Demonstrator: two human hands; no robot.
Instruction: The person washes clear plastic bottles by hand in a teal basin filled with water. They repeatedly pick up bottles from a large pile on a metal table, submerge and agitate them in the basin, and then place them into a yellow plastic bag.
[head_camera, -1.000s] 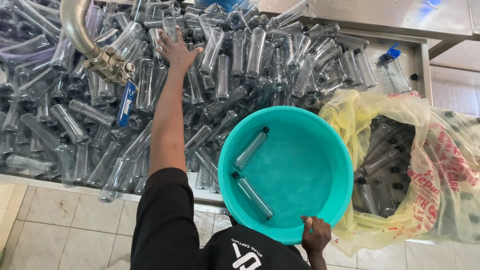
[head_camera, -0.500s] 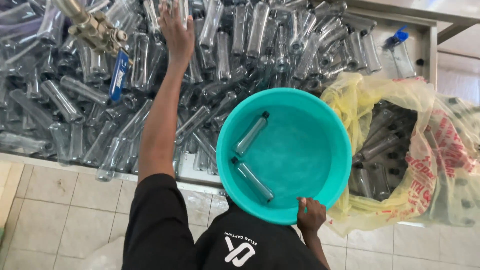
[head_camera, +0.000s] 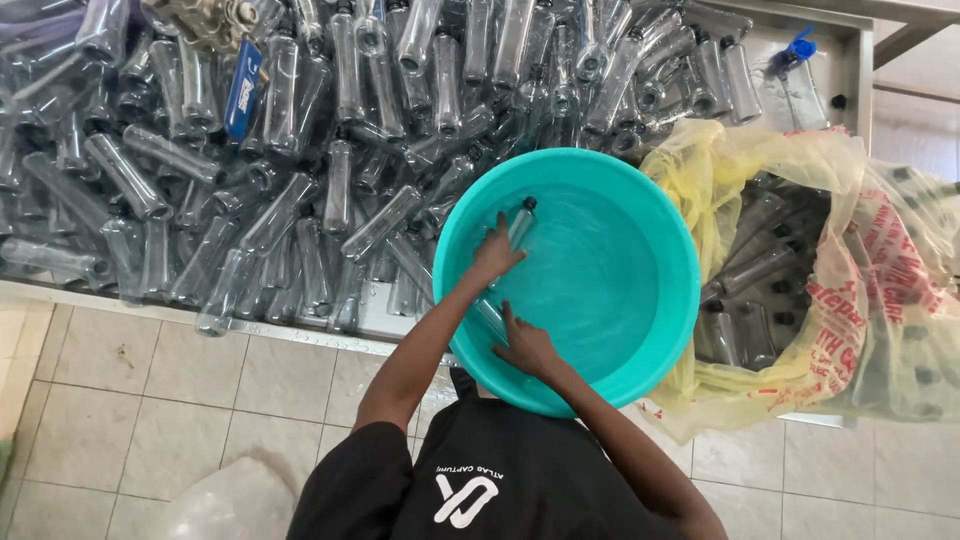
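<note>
Teal basin (head_camera: 620, 300), at front edge of sink (head_camera: 850, 80): two clear bottles inside. L hand (head_camera: 497, 255) closed on upper bottle (head_camera: 520, 225) near basin's left wall; R hand (head_camera: 527, 348) presses on lower bottle (head_camera: 490, 318) by near rim, grip unclear. Bottle pile (head_camera: 300, 130) fills sink left and behind. Yellow bag (head_camera: 800, 280) w/ more bottles touches basin's right.

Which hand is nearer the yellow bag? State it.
Right. The right hand is at the basin's near rim, on a bottle; the left hand is farther from the yellow bag, on the other bottle.
</note>
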